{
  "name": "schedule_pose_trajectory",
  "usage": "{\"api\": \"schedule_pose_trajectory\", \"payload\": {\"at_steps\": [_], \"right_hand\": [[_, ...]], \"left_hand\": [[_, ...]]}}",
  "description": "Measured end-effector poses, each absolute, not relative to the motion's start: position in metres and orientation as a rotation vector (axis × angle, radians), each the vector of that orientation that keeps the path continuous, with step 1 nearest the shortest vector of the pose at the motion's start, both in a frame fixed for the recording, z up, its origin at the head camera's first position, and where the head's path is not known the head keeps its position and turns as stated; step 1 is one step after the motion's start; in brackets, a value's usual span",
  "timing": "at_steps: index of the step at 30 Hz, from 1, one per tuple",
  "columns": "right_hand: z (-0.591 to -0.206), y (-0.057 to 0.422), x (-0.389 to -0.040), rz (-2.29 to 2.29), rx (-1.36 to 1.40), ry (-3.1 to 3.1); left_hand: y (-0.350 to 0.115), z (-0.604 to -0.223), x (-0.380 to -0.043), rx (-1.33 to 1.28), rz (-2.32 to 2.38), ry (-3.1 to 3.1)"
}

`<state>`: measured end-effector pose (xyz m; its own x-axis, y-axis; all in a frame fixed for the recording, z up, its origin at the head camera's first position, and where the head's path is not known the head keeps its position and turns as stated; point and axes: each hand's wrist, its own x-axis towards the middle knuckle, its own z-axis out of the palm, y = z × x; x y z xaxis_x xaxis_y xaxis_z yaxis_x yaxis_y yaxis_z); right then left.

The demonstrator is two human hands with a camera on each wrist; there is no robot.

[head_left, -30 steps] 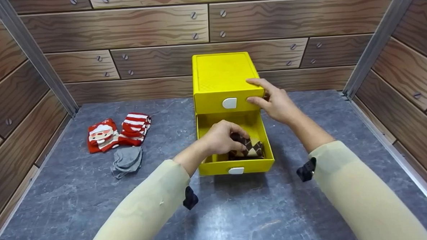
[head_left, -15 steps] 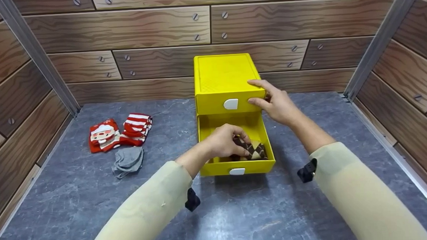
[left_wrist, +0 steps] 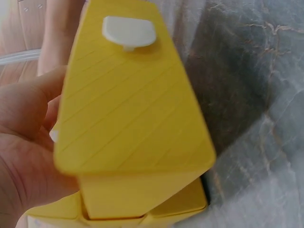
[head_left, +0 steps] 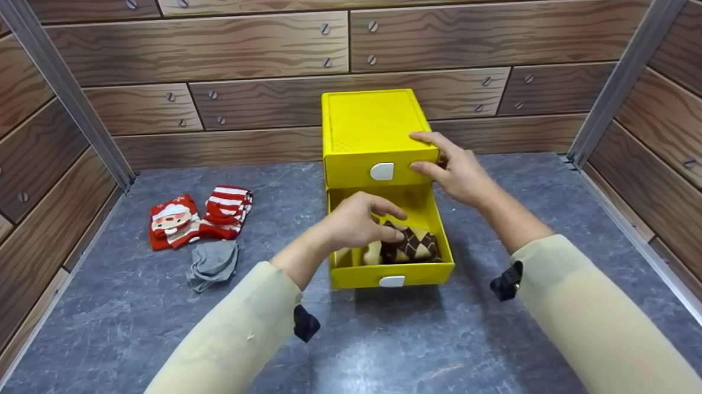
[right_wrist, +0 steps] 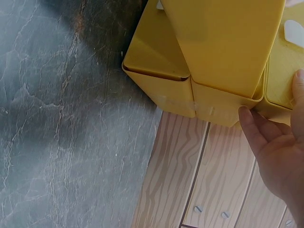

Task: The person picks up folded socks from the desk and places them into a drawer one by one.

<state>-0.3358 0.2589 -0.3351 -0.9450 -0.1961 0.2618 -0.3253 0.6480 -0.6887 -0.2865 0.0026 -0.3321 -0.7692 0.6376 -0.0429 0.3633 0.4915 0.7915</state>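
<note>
A yellow drawer cabinet (head_left: 374, 122) stands near the back wall with one drawer (head_left: 360, 276) pulled out below its top one. Inside lie brown-and-cream argyle socks (head_left: 415, 244), folded. My left hand (head_left: 358, 220) hovers over this drawer, thumb and index finger spread apart, thumb overlapping the socks' edge. In the left wrist view the drawer front (left_wrist: 128, 104) hides the fingertips and the socks. At the cabinet's upper right corner, my right hand (head_left: 456, 171) grips it, thumb on the front and index finger on top. Its other fingers press the side in the right wrist view.
To the left on the grey marbled table (head_left: 275, 354) lie red Santa socks (head_left: 201, 218) with white stripes. A grey folded cloth piece (head_left: 213, 263) is in front of them. Wood-patterned walls (head_left: 202, 46) enclose the back and both sides.
My left hand has loosened its fingers from the argyle socks and risen slightly to the left, showing more of them. My right hand keeps its hold on the cabinet.
</note>
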Motion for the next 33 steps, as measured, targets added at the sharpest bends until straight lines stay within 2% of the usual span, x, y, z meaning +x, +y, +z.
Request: {"api": "schedule_pose_trajectory", "payload": {"at_steps": [8,13,18,24,33], "right_hand": [[-0.337,0.26,-0.336,1.15,0.45,-2.689],[-0.337,0.26,-0.335,1.139,0.46,-2.681],[-0.335,0.26,-0.335,1.145,0.451,-2.686],[-0.333,0.261,-0.334,1.144,0.437,-2.692],[-0.334,0.26,-0.336,1.127,0.459,-2.681]], "left_hand": [[-0.044,-0.307,-0.288,0.946,1.327,2.386],[-0.1,-0.286,-0.287,0.942,1.404,2.433],[-0.165,-0.277,-0.285,0.785,1.474,2.533],[-0.227,-0.295,-0.284,0.565,1.506,2.58],[-0.29,-0.358,-0.289,0.338,1.501,2.591]]}}
